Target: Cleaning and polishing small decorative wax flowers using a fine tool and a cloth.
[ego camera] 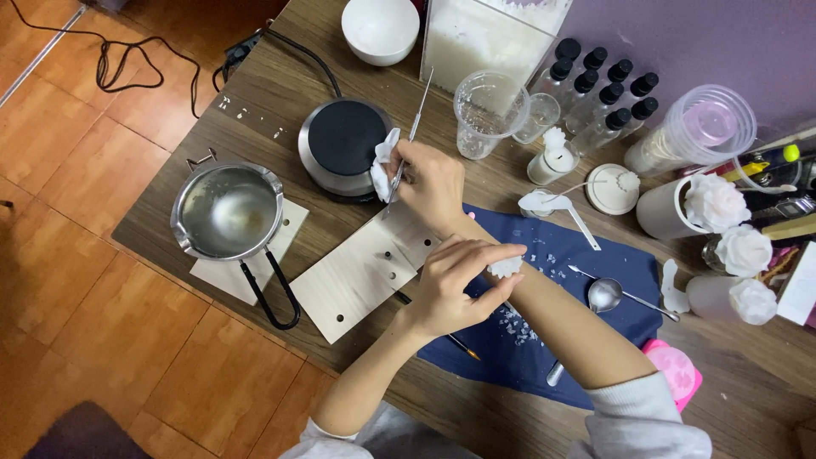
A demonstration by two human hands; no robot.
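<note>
White wax petal piece point(507, 267) pinched in left hand point(453, 285) over navy cloth point(595, 263); right hand point(433, 183) grips thin metal sculpting tool point(414, 136) w/ crumpled tissue point(384, 163). Best keep pinch light, wipe tip clean.

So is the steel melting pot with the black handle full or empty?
Nearly empty: the steel melting pot sits upright, its bare metal bottom showing with only a thin pale residue.

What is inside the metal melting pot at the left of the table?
The metal melting pot holds a thin pale, whitish film or residue across its bottom, with the shiny metal showing through. Nothing solid stands in it. What lies under it is mostly covered; only a light board shows at its edges.
</note>
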